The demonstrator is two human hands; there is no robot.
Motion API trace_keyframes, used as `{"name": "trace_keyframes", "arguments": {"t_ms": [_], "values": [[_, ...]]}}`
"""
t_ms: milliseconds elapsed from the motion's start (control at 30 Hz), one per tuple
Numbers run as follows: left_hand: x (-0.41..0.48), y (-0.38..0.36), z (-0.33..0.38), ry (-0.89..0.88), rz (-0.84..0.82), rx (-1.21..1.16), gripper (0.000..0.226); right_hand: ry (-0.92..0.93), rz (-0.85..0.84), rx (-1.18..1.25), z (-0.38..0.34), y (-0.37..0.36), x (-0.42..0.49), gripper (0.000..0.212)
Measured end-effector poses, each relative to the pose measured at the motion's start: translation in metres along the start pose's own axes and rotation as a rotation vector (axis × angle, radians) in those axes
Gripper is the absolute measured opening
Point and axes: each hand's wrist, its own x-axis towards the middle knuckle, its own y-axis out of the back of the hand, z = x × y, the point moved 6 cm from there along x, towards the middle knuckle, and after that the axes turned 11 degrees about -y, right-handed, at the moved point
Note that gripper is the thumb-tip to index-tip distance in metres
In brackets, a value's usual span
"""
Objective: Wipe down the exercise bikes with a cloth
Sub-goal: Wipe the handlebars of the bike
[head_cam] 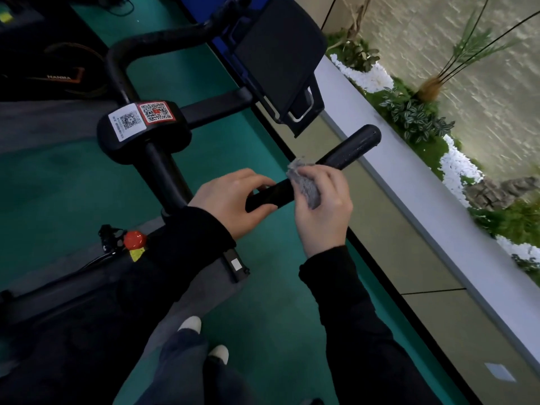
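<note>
Most of the cloth [307,187] lay hidden under the curled fingers of the right hand [324,209], which also covered the stretch of handlebar [350,147] beneath. The left hand [230,200] masked part of the bar's near end. The white sticker [126,121] bore print too small to read. The picture's top edge cut off the console [277,54].

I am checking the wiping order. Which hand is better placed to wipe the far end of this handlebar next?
Right. The right hand holds the grey cloth against the handlebar, just short of its far end. The left hand has no cloth; it grips the near end, likely steadying it.
</note>
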Motion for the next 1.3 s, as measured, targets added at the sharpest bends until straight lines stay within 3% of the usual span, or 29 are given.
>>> {"name": "trace_keyframes", "arguments": {"t_ms": [200,367,800,967,1067,1167,1300], "values": [[0.000,0.001,-0.001,-0.017,-0.015,-0.022,0.037,0.173,-0.108,-0.302,-0.008,0.013,0.035,0.015],[0.000,0.000,-0.001,-0.024,-0.009,-0.028,0.036,0.391,-0.383,-0.441,-0.022,-0.006,0.038,0.017],[0.001,0.003,0.002,-0.077,-0.016,-0.072,0.038,0.372,-0.755,-0.681,-0.026,-0.035,0.071,0.021],[0.001,0.000,0.001,-0.067,-0.032,-0.062,0.041,0.319,-0.952,-0.600,-0.032,-0.051,0.065,0.018],[0.001,0.000,0.001,-0.061,-0.019,-0.080,0.039,0.336,-0.966,-0.654,-0.027,-0.047,0.075,0.017],[0.001,-0.001,0.000,-0.052,-0.017,-0.082,0.039,0.348,-0.878,-0.695,-0.023,-0.042,0.082,0.021],[0.001,-0.001,0.001,-0.050,-0.006,-0.061,0.038,0.358,-0.928,-0.576,-0.028,-0.046,0.069,0.016]]}}
